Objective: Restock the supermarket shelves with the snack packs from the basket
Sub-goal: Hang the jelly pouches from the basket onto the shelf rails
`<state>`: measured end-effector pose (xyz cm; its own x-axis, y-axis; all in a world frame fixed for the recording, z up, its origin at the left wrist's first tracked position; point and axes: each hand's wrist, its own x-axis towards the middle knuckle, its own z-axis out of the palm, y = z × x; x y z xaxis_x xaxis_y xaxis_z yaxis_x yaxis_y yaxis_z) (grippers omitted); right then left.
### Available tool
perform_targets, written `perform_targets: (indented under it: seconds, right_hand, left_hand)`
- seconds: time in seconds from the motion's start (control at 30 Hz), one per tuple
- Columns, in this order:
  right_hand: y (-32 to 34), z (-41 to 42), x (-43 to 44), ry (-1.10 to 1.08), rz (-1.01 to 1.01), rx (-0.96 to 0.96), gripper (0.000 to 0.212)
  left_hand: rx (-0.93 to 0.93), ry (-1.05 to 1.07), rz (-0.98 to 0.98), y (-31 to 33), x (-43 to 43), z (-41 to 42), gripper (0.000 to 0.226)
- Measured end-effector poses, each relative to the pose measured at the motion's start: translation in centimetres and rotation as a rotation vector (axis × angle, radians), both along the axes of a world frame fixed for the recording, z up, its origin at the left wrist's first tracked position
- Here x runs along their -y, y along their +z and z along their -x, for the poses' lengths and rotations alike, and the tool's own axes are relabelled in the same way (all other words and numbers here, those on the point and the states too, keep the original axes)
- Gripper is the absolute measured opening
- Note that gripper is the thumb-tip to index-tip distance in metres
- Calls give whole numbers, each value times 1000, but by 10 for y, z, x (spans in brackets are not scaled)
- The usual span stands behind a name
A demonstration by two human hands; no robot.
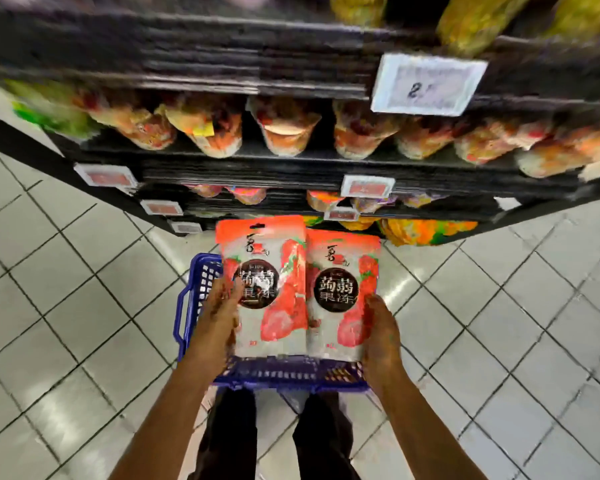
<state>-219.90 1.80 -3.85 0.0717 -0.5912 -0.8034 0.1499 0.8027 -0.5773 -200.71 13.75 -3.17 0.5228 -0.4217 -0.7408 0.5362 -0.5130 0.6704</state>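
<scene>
Your left hand and right hand each grip a glossy red-and-white plastic snack pouch low on its outer edge, above the blue plastic basket. Likely light, floppy, slick (glossy film): pinch the sealed edges.

The left pack and the right pack are printed orange-red at the top and white below, with red strawberries and a dark round patch lettered in white. The basket is moulded in blue with a slotted lattice. The floor is laid in pale grey tiles crossed by dark grout lines. The shelves are finished in black; their tags are white, some filled with red. Above, orange-and-white bags are ranged, with yellow bags higher.
</scene>
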Motion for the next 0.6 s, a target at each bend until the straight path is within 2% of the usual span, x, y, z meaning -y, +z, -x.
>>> perform_targets:
  seconds: [0.07, 0.13, 0.23, 0.37, 0.43, 0.53, 0.6]
  right_hand:
    - [60, 7, 14, 33, 42, -11, 23]
    - [117, 17, 25, 101, 175, -17, 29]
    - [199, 32, 42, 156, 319, 167, 23]
    - [280, 39, 59, 213, 476, 288, 26]
    - [307, 37, 65, 180, 509, 349, 25]
    - [348, 32, 78, 139, 570, 413, 38]
    - [366, 27, 83, 156, 633, 369, 47]
  left_hand:
    - [119, -15, 60, 57, 15, 4, 61]
    - [196, -13, 134, 113, 29, 9, 61]
    - [224, 66, 287, 193, 44, 13, 58]
    - [184, 32, 487, 280, 55, 13, 56]
    - [225, 29, 510, 310, 61, 11, 44]
    - [342, -15, 501, 352, 73, 5, 17]
    - [377, -31, 510, 367, 79, 3, 8]
